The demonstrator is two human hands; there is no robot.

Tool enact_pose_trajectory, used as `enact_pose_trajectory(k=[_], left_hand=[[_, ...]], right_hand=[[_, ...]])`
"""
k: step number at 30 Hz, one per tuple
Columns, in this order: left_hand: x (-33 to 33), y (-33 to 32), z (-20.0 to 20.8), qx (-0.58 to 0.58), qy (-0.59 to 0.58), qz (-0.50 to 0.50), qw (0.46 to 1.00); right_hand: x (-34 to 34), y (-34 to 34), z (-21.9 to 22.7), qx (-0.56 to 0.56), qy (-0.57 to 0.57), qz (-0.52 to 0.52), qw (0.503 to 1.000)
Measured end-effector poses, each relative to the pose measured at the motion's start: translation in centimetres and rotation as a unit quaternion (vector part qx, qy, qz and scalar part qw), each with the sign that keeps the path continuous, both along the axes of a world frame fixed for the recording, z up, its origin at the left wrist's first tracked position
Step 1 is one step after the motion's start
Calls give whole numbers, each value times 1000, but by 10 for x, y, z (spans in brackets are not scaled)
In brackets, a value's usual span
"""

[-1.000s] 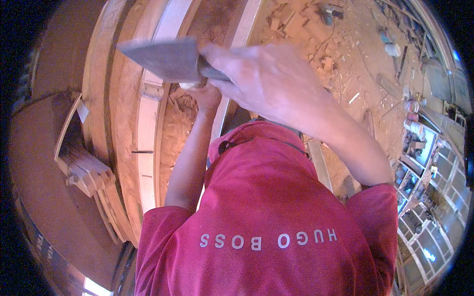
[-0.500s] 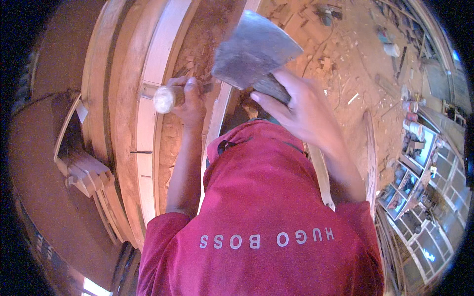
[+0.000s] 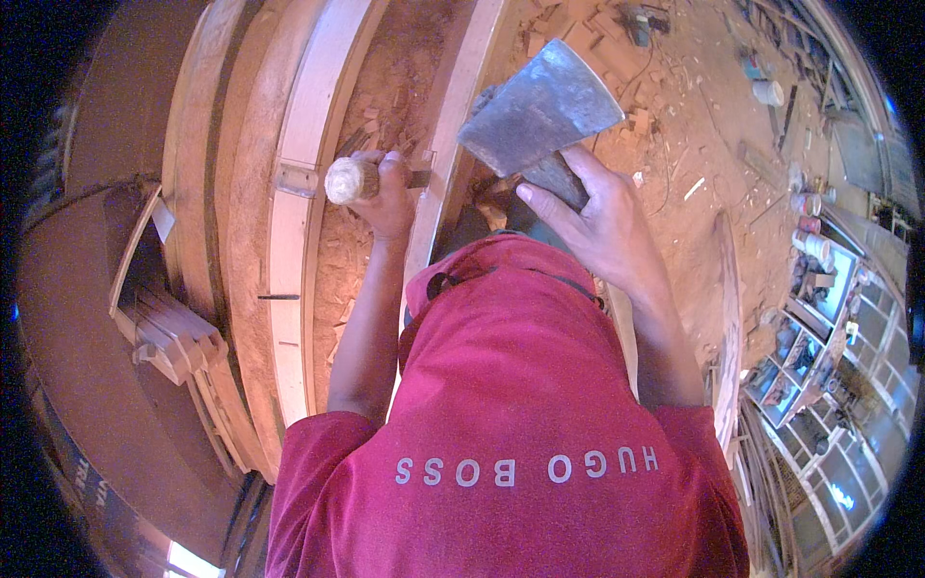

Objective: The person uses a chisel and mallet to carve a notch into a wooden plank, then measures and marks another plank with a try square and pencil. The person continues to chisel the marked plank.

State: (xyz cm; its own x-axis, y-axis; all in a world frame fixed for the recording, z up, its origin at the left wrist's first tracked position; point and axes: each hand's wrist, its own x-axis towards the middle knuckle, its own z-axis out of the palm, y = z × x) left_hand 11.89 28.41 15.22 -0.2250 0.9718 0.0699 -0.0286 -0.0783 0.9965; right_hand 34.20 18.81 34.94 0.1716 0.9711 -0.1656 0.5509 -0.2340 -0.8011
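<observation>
My left hand (image 3: pixel 385 202) is closed round a chisel (image 3: pixel 351 181), its pale, battered butt end facing left. The chisel's dark blade points right, and its tip is at the long narrow board (image 3: pixel 453 116); whether it bites into the wood cannot be told. A broad grey metal hatchet head (image 3: pixel 544 106) tilts above and right of that board. My right hand (image 3: pixel 612 217) grips the short dark wooden handle close under the head. Empty air separates the hatchet from the chisel.
Left of the chisel run long timbers, among them a pale marked board (image 3: pixel 289 250). A stack of cut wood (image 3: pixel 173 332) lies at far left. Wood chips (image 3: pixel 602 43) litter the floor. At right are a white bucket (image 3: pixel 768 93) and a cluttered shelf (image 3: pixel 805 337).
The hatchet has shifted right and slightly down with my right hand. My left hand has moved a little right and up, bringing the chisel's blade to the narrow board.
</observation>
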Motion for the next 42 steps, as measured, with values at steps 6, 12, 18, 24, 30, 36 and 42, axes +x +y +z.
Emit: enact_pose_trajectory(k=[6, 12, 18, 24, 30, 36, 42], left_hand=[[2, 0, 5, -15, -38, -9, 999], [1, 2, -1, -15, -14, 4, 1000], [7, -3, 18, -48, -83, -16, 995], [4, 0, 6, -12, -42, -6, 999], [4, -3, 7, -24, -50, -30, 998], [7, 1, 15, -4, 5, -9, 1000], [31, 12, 42, -6, 13, 0, 1000]], right_hand=[[2, 1, -4, -7, -9, 2, 1000], [2, 2, -4, -20, -10, 11, 1000], [1, 0, -6, -9, -13, 4, 1000], [3, 0, -3, -14, -7, 12, 1000], [3, -2, -9, 1, -4, 7, 1000], [3, -3, -10, -23, -23, 5, 999], [3, -4, -11, -14, -17, 7, 1000]])
